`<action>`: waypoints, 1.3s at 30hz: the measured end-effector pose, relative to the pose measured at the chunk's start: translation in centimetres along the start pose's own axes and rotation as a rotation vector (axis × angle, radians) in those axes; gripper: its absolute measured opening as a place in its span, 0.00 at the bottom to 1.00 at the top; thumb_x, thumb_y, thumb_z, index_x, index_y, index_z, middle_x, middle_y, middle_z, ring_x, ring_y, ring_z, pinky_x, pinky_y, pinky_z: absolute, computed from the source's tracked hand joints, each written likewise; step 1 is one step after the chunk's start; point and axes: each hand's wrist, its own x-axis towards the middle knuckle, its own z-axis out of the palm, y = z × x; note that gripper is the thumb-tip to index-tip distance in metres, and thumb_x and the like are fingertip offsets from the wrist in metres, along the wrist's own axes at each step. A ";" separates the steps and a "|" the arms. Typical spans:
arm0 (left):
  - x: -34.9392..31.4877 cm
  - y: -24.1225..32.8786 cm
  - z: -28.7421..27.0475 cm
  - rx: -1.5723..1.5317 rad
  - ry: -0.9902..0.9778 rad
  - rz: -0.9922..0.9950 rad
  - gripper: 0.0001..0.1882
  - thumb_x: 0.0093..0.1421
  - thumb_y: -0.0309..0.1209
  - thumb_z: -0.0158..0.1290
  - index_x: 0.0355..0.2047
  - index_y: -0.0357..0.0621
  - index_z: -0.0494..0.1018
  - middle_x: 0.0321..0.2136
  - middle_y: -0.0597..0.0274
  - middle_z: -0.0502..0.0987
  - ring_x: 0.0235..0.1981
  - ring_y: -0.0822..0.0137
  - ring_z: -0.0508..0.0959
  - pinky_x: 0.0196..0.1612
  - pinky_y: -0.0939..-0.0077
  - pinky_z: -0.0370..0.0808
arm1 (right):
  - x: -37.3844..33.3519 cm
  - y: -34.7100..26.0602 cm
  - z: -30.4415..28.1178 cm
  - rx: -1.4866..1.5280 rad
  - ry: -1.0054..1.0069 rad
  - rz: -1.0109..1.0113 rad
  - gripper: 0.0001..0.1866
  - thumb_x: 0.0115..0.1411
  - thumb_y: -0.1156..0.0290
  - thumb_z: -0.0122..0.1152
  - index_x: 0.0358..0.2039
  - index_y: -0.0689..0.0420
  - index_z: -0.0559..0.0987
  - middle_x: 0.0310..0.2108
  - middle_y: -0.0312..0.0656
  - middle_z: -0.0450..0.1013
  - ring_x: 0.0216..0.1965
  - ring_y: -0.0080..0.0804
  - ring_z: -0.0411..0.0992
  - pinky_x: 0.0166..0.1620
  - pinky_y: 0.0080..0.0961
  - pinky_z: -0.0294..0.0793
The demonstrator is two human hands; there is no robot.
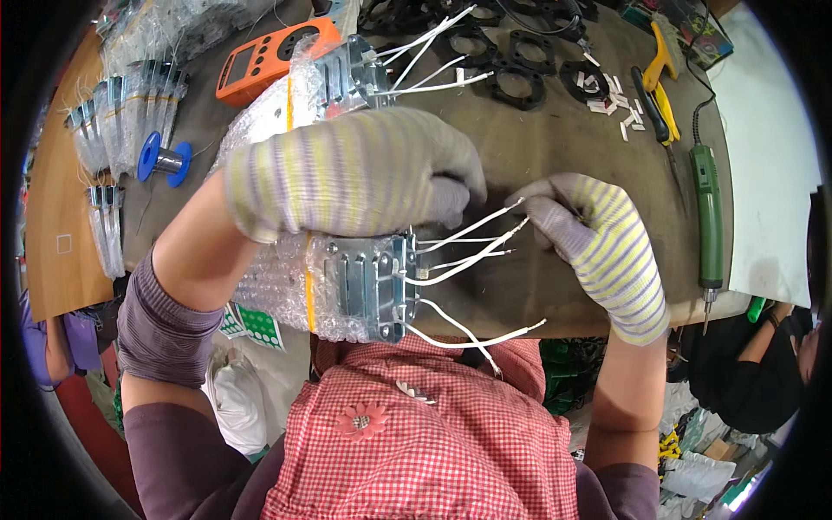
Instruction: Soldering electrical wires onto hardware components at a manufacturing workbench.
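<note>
We see two gloved hands at work over a brown table [555, 156]. The left hand [347, 173], in a grey glove striped yellow and purple, lies palm down with its fingers curled over a bubble-wrapped bundle of metal parts [347, 286], pressing it against the table edge close to the body; a yellow band runs round the wrap. The bundle shows at two places, above the hand and below it, and at each end grey metal brackets stick out of the wrap with white wires [468, 251] fanning out to the right. Below the hand we count about six wires; above it, about five more. The right hand [598, 243], in a matching glove, pinches the ends of two of the lower wires between thumb and fingertips, just right of the left thumb. Elsewhere on the table we count one orange meter [273, 52] at the top left, one blue spool [165, 160] beside rows of clear packets [130, 113], several black rings [520, 74] at the top, a scatter of small white pieces [611, 100], one yellow-handled tool [663, 74] and one green electric screwdriver [709, 217] at the right edge.
</note>
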 end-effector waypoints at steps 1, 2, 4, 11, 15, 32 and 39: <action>0.2 -0.1 0.2 0.000 -0.009 0.023 0.16 0.61 0.37 0.53 0.42 0.37 0.77 0.33 0.52 0.80 0.34 0.58 0.79 0.40 0.68 0.75 | 0.3 -0.1 -0.2 -0.001 -0.001 -0.002 0.13 0.57 0.66 0.62 0.34 0.64 0.82 0.26 0.47 0.77 0.28 0.30 0.75 0.36 0.25 0.73; 0.4 -0.1 0.3 0.001 -0.006 0.022 0.16 0.61 0.37 0.53 0.42 0.37 0.77 0.33 0.52 0.80 0.34 0.58 0.79 0.40 0.68 0.75 | 0.6 -0.1 -0.5 -0.090 -0.100 -0.042 0.13 0.57 0.66 0.62 0.34 0.64 0.82 0.26 0.48 0.77 0.28 0.32 0.76 0.36 0.26 0.73; 1.2 0.6 0.3 0.024 -0.051 0.042 0.16 0.59 0.39 0.56 0.40 0.38 0.78 0.33 0.51 0.80 0.33 0.57 0.79 0.39 0.68 0.75 | 1.0 0.0 -0.8 -0.178 -0.199 -0.078 0.13 0.56 0.66 0.63 0.34 0.65 0.81 0.25 0.49 0.77 0.28 0.35 0.76 0.35 0.28 0.74; 1.9 0.5 0.7 -0.046 -0.150 -0.045 0.20 0.54 0.41 0.62 0.40 0.37 0.79 0.32 0.49 0.80 0.34 0.57 0.80 0.38 0.71 0.75 | 0.2 -0.7 -0.4 -0.147 -0.152 -0.141 0.07 0.53 0.75 0.64 0.32 0.64 0.79 0.24 0.46 0.73 0.25 0.33 0.73 0.33 0.26 0.74; 2.2 0.6 0.8 -0.269 -0.220 -0.153 0.21 0.53 0.40 0.63 0.40 0.35 0.78 0.33 0.50 0.80 0.35 0.59 0.80 0.39 0.70 0.75 | -0.1 0.2 0.3 -0.183 -0.058 -0.226 0.08 0.53 0.75 0.64 0.33 0.63 0.78 0.24 0.46 0.73 0.26 0.35 0.74 0.34 0.27 0.74; 1.8 0.2 0.3 -0.216 -0.200 -0.095 0.17 0.57 0.38 0.59 0.38 0.36 0.79 0.29 0.52 0.80 0.31 0.60 0.80 0.36 0.69 0.74 | -0.2 1.6 0.2 -0.293 0.179 -0.457 0.11 0.47 0.75 0.69 0.32 0.57 0.77 0.27 0.41 0.72 0.27 0.36 0.74 0.31 0.27 0.73; 1.7 -0.2 0.7 -0.126 -0.188 -0.058 0.19 0.55 0.40 0.61 0.37 0.35 0.78 0.28 0.50 0.80 0.29 0.59 0.80 0.33 0.68 0.74 | -0.1 0.8 1.2 -0.267 0.003 -0.459 0.12 0.49 0.71 0.70 0.32 0.61 0.78 0.28 0.45 0.73 0.29 0.42 0.74 0.34 0.30 0.74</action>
